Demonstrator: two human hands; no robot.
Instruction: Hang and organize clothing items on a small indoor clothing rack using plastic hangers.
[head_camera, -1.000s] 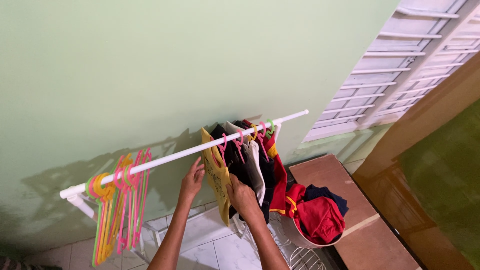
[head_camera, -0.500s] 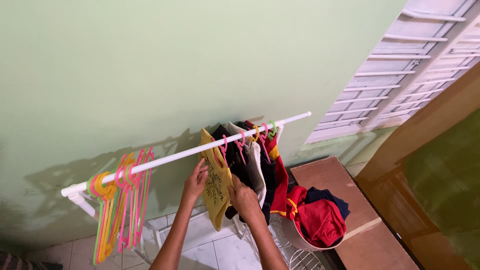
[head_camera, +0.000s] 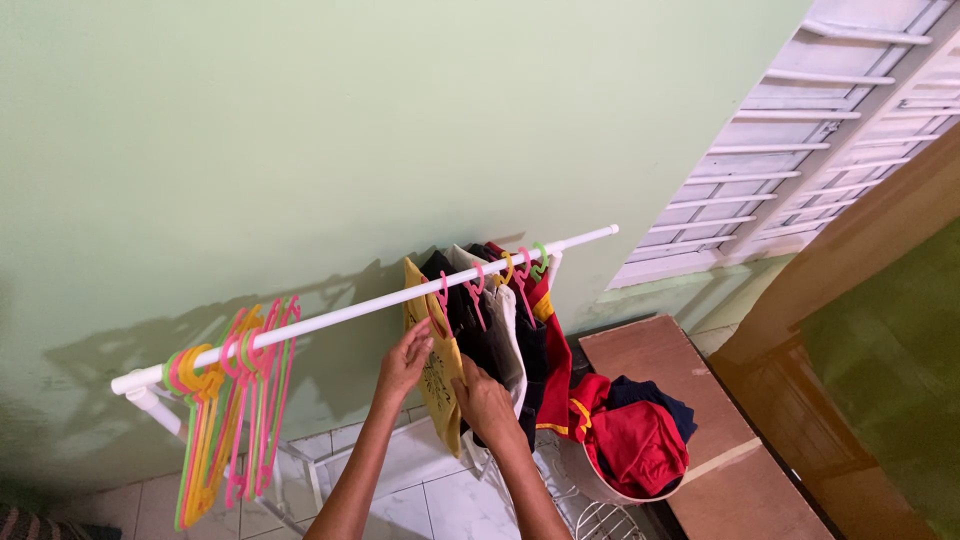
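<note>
Head view: the left hand (head_camera: 405, 362) reaches up to a yellow garment (head_camera: 437, 372) that hangs from a pink hanger on the white rail (head_camera: 330, 315), its fingers closed over the cloth's upper edge. The right hand (head_camera: 485, 402) sits just beside it, lower down, pressed against the same yellow garment where it meets the dark clothes (head_camera: 480, 330) hung behind; whether its fingers pinch the cloth I cannot tell. A bunch of empty hangers (head_camera: 230, 410), pink, orange and green, hangs well apart at the rail's left end. Near the right, a basin (head_camera: 600, 485) holds red and navy laundry (head_camera: 635, 440), beside a brown board (head_camera: 700, 420)
</note>
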